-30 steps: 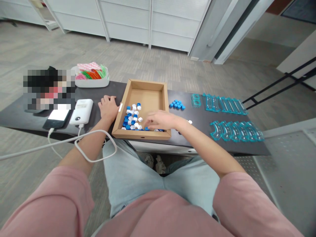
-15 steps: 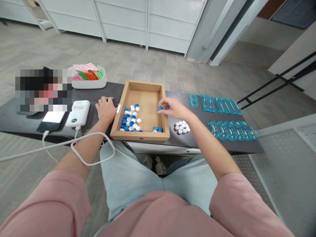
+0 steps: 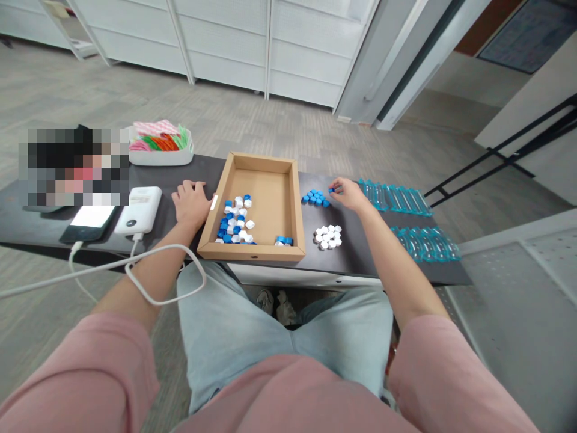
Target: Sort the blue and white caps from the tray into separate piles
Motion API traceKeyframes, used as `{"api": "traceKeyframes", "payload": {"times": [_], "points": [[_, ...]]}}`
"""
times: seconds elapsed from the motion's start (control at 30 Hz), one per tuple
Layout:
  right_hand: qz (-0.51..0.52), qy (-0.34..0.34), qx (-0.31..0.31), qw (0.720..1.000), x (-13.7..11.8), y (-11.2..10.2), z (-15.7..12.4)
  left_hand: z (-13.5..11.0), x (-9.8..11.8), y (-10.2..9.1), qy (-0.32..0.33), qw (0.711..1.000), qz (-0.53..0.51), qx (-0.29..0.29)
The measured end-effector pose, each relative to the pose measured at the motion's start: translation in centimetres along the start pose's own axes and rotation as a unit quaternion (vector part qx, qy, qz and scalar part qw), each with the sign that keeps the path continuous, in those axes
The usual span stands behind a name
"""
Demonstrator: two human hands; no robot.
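1. While the left hand (image 3: 192, 203) rests palm-down on the tabletop (image 3: 351, 249) beside the cardboard tray (image 3: 264, 186), its fingers are loosely spread and grip nothing visible; whether they touch the tray wall cannot be told.

2. The right hand (image 3: 347, 193) has its fingers pinched on one blue piece (image 3: 332, 190), just right of the blue group (image 3: 315, 198). Contact between that piece and the tabletop cannot be confirmed.

3. Step in hand, as judged: positioning a single blue piece at the edge of the blue group, outside the tray.

4. The white group (image 3: 328, 237) lies apart, nearer the person. Mixed pieces (image 3: 234, 222), blue and white, occupy the tray's left side; a few corner pieces (image 3: 283, 240) sit near right.

5. Release from this position appears to call for a level piece, a slight parting of the fingers, and clearance from the teal plastic parts (image 3: 396, 198) just beside the right hand.
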State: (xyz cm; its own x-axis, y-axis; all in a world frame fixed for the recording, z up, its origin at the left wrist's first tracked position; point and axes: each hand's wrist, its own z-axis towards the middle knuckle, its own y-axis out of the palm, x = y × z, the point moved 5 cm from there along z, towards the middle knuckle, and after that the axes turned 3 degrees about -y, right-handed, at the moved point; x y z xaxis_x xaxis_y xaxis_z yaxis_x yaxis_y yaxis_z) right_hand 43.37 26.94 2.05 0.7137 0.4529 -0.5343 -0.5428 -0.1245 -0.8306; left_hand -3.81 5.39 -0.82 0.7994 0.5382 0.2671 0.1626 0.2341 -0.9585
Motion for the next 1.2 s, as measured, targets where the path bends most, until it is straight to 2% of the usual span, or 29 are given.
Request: {"api": "traceKeyframes", "payload": {"times": [0.2,0.47,0.73,0.87,0.93,1.0,1.1,1.2], "points": [[-0.02,-0.018,0.008,1.0,0.0,-0.3,0.2,0.1,0.0,-0.2,0.006,1.0,-0.004,-0.02],[-0.042,0.017,0.017,0.999,-0.3,-0.2,-0.5,-0.2,0.4,-0.3,0.002,1.0,0.019,-0.017],[-0.103,0.047,-0.028,0.993,-0.4,0.4,-0.8,0.2,0.0,0.2,0.002,1.0,0.01,0.009],[-0.054,0.04,0.022,0.997,-1.3,-0.4,-1.1,0.3,-0.2,0.4,0.002,1.0,0.009,0.012],[-0.007,0.008,0.044,0.999,-2.9,-0.7,-1.6,0.4,-0.3,0.4,0.0,1.0,0.006,0.011],[0.042,-0.048,0.031,0.997,-5.7,-0.5,-2.5,0.4,-0.3,0.4,-0.001,1.0,0.004,0.011],[0.074,-0.175,-0.084,0.978,-11.9,1.0,-4.7,0.4,-0.3,0.4,-0.001,1.0,0.003,0.011],[0.004,-0.299,-0.236,0.925,-18.0,3.7,-7.4,0.4,-0.3,0.3,-0.004,1.0,0.004,0.008]]}}
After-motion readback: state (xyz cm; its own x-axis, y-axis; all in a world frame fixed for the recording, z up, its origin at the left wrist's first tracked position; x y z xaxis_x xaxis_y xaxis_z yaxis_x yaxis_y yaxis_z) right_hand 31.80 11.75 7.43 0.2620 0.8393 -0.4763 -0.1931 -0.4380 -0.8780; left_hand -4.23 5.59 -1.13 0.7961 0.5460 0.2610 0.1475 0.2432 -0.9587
